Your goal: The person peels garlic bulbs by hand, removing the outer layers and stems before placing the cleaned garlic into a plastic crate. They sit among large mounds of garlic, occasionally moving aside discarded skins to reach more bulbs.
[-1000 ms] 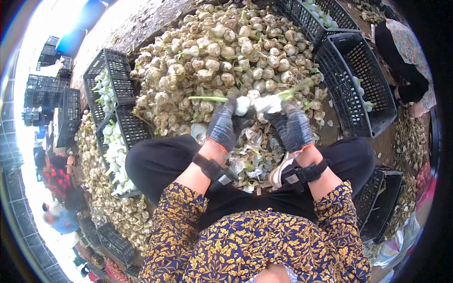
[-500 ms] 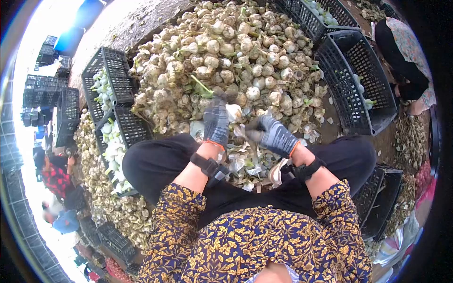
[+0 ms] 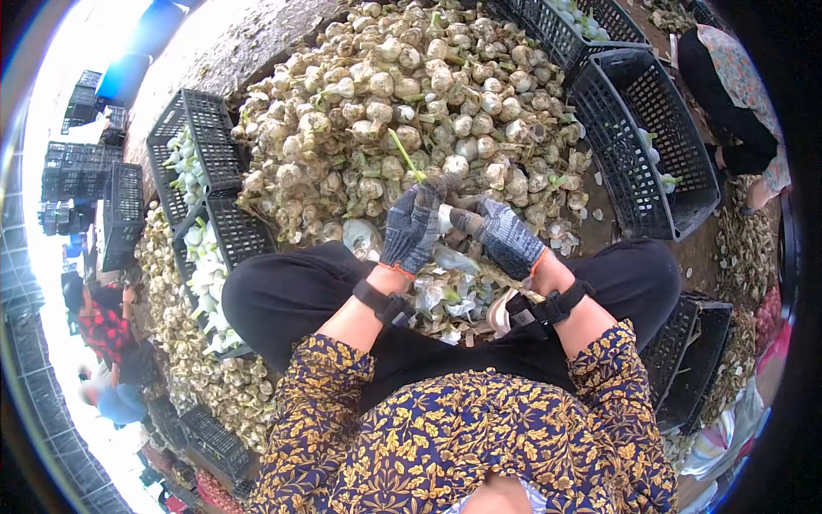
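My left hand [image 3: 413,224], in a grey knit glove with dirty fingers, is closed around a garlic bulb [image 3: 444,218]. A green stem [image 3: 406,156] sticks up past the fingers, and only a white patch of the bulb shows between my hands. From the other side my right hand [image 3: 507,238], gloved alike, has its fingers closed against the bulb. A long dry strip of skin [image 3: 495,272] hangs beneath the right hand. Below both hands lies a heap of loose peelings [image 3: 454,300] between my legs. The large garlic pile [image 3: 385,111] rises just beyond them.
Black crates with white peeled bulbs stand at left [image 3: 224,227] and right [image 3: 642,154]. Another crate [image 3: 591,30] is at the upper right. A person in a floral top [image 3: 741,77] is at the right edge; a person in red check [image 3: 104,330] is at far left.
My hands have come together at the bulb; before, they were apart, with the right blurred by motion. The left hand has shifted right, and the green stem has moved with it.
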A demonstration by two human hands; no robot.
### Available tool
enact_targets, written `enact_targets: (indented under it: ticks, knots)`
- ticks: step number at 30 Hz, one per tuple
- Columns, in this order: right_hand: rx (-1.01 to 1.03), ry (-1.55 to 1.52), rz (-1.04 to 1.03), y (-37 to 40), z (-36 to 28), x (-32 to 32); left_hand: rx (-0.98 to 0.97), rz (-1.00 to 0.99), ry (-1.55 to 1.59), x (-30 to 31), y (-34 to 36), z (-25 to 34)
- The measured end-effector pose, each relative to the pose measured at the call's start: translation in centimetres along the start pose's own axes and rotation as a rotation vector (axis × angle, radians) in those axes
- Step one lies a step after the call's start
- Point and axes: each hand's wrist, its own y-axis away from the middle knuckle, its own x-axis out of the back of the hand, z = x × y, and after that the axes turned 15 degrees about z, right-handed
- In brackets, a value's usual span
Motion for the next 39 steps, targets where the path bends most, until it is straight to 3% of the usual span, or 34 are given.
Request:
enact_targets:
  ticks: [2,4,7,11,17,19,20,21,23,25,27,29,32,33,35,37,39]
  knots:
    - [0.033,0.029,0.018,0.2,-0.2,0.1,0.032,0.005,0.033,-0.1,-0.1,-0.2]
    - [0.189,0.136,0.049,0.4,-0.4,0.2,-0.028,-0.031,0.053,0.1,-0.3,-1.1]
    - [0.194,-0.074,-0.034,-0.8,2.0,-0.1,-0.075,-0.014,0.047,0.0,-0.3,-1.7]
    - [0.196,0.031,0.01,-0.7,2.2,0.0,-0.093,-0.004,0.024,-0.2,-0.3,-1.5]
    - [0.068,-0.147,0.074,0.3,1.4,-0.1,0.074,0.129,-0.068,-0.5,0.2,2.1]
    - [0.091,-0.1,0.092,0.3,0.9,0.1,0.292,0.221,-0.096,-0.3,-0.4,0.8]
    - [0.137,-0.08,0.139,0.3,0.9,-0.1,-0.336,0.196,-0.858,0.5,-1.4,-4.3]
    - [0.137,-0.081,0.139,0.3,1.2,-0.1,-0.336,0.195,-0.858,0.2,-1.2,-3.8]
    - [0.42,0.068,0.249,0.2,1.8,-0.2,0.264,0.254,0.01,-0.8,-0.3,-1.1]
    - [0.433,-0.036,0.195,1.0,0.5,-0.4,0.354,0.299,-0.073,-0.6,-0.4,-0.1]
    - [0.356,-0.137,0.082,1.4,-0.2,-0.4,0.745,0.291,0.426,0.5,-1.6,-3.6]
    - [0.288,-0.144,-0.014,2.5,-1.8,-0.2,0.814,0.363,0.52,0.6,-2.4,-4.3]
    - [0.177,0.062,-0.392,2.8,-2.0,0.4,0.876,0.432,0.642,0.6,-2.5,-3.1]
    - [0.598,0.347,-0.248,2.6,-1.0,0.1,0.875,0.433,0.641,0.6,-2.3,-2.9]
    - [0.601,0.844,-0.246,2.2,-0.1,0.3,0.792,0.272,0.564,0.7,-1.7,-2.3]
    - [0.708,1.013,-0.195,2.1,0.7,0.4,0.923,0.239,0.379,1.6,-1.6,-3.9]
    - [0.692,0.806,-0.058,2.1,1.0,0.0,0.933,0.251,0.391,2.7,-0.8,-4.0]
